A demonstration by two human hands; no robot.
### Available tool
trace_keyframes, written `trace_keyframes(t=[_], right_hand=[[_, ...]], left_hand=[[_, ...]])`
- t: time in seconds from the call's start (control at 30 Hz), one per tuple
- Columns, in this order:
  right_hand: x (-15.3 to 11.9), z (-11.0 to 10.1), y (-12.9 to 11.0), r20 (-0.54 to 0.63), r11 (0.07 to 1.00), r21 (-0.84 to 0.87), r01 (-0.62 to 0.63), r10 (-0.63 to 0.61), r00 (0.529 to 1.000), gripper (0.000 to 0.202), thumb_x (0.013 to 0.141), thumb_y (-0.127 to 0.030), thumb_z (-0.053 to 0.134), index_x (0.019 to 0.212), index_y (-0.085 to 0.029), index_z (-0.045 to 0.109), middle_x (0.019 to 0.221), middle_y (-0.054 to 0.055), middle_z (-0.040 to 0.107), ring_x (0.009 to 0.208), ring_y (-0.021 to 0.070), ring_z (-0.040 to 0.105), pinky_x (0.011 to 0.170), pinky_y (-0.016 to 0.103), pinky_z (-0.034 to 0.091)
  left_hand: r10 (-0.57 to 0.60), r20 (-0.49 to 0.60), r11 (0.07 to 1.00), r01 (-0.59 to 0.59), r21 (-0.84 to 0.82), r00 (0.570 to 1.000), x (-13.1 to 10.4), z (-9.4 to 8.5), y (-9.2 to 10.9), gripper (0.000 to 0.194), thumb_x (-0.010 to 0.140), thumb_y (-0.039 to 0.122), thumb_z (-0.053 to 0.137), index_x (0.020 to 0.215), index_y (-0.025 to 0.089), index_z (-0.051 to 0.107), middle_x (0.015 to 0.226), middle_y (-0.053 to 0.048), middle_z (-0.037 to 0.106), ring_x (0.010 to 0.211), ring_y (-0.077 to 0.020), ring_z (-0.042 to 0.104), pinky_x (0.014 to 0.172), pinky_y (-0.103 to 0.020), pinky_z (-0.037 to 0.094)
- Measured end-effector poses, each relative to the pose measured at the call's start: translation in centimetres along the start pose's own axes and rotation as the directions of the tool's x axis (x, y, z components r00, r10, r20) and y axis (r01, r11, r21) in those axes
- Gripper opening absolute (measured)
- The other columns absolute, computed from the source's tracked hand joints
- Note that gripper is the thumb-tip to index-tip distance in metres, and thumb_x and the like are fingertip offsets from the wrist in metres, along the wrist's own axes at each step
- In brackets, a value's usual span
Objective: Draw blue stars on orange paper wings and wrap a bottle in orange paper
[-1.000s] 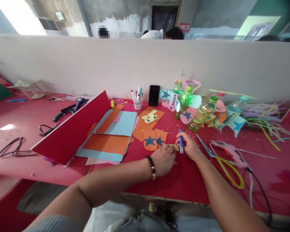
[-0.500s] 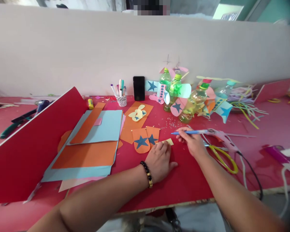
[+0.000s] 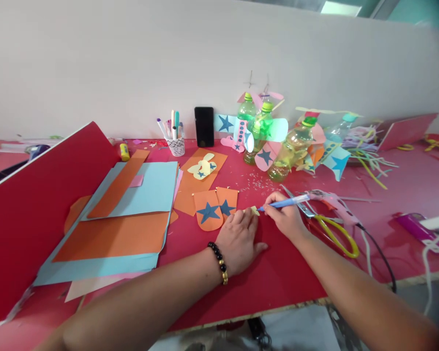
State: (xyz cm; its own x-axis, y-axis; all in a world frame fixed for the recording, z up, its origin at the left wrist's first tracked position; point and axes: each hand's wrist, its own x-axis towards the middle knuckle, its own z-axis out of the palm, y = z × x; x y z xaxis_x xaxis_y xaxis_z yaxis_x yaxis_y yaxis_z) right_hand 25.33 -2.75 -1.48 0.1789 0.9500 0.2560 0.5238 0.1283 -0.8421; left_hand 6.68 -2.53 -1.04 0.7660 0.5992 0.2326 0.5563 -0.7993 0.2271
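Observation:
My left hand (image 3: 237,238), with a beaded bracelet at the wrist, lies palm down, fingers spread over a small pale yellow paper piece (image 3: 255,210). Most of that piece is hidden beneath the fingers. In my right hand (image 3: 286,217) is a blue felt-tip pen (image 3: 283,203), gripped between thumb and fingers, its tip at the paper's right end. Beyond my left fingertips lie two orange paper pieces with blue stars, a rounded one (image 3: 209,223) and another (image 3: 227,195) partly behind it. Yellow-handled scissors (image 3: 337,235) rest right of my right hand, beside a pink glue gun (image 3: 334,204).
Stacked coloured paper (image 3: 128,240) covers the left side by a red upright board (image 3: 58,209). Behind stand a pen cup (image 3: 176,146), a black phone (image 3: 204,126) and decorated plastic bottles (image 3: 287,153). Paper strips (image 3: 368,158) lie at right, with a purple box (image 3: 417,231) nearer.
My right hand has brought the pen tip left and down onto the yellow paper. My left hand stays on the paper. The view has tipped downward slightly.

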Motion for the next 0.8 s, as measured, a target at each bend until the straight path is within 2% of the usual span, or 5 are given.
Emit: trace_keyframes(t=[0.23, 0.57, 0.8], right_hand=[[0.11, 0.11, -0.01, 0.009, 0.999, -0.049, 0.014, -0.014, 1.000, 0.013, 0.080, -0.028, 0.057, 0.071, -0.022, 0.049, 0.059, -0.003, 0.049, 0.056, 0.0124, 0.045, 0.054, 0.025, 0.037], [0.22, 0.23, 0.55, 0.024, 0.995, -0.080, 0.059, -0.058, 0.998, 0.013, 0.082, -0.029, 0.057, 0.073, -0.022, 0.050, 0.063, -0.002, 0.052, 0.060, 0.0140, 0.049, 0.057, 0.026, 0.040], [0.27, 0.40, 0.44, 0.035, 0.994, -0.066, 0.086, -0.084, 0.996, 0.013, 0.083, -0.027, 0.056, 0.073, -0.021, 0.050, 0.064, -0.003, 0.051, 0.060, 0.0134, 0.048, 0.058, 0.026, 0.039]], left_hand=[[0.010, 0.013, 1.000, -0.010, -0.009, 1.000, 0.04, -0.03, 0.01, 0.069, 0.086, 0.060, 0.051, 0.135, 0.012, 0.045, 0.138, -0.017, 0.044, 0.118, -0.0304, 0.040, 0.098, -0.043, 0.037], [0.019, -0.002, 1.000, -0.019, 0.007, 1.000, -0.01, 0.01, -0.02, 0.066, 0.085, 0.060, 0.052, 0.131, 0.013, 0.049, 0.136, -0.016, 0.046, 0.117, -0.0302, 0.041, 0.098, -0.043, 0.037], [0.023, -0.021, 0.999, -0.022, 0.044, 1.000, -0.06, 0.34, -0.10, 0.069, 0.085, 0.062, 0.050, 0.130, 0.010, 0.050, 0.136, -0.017, 0.045, 0.117, -0.0304, 0.041, 0.099, -0.041, 0.036]])
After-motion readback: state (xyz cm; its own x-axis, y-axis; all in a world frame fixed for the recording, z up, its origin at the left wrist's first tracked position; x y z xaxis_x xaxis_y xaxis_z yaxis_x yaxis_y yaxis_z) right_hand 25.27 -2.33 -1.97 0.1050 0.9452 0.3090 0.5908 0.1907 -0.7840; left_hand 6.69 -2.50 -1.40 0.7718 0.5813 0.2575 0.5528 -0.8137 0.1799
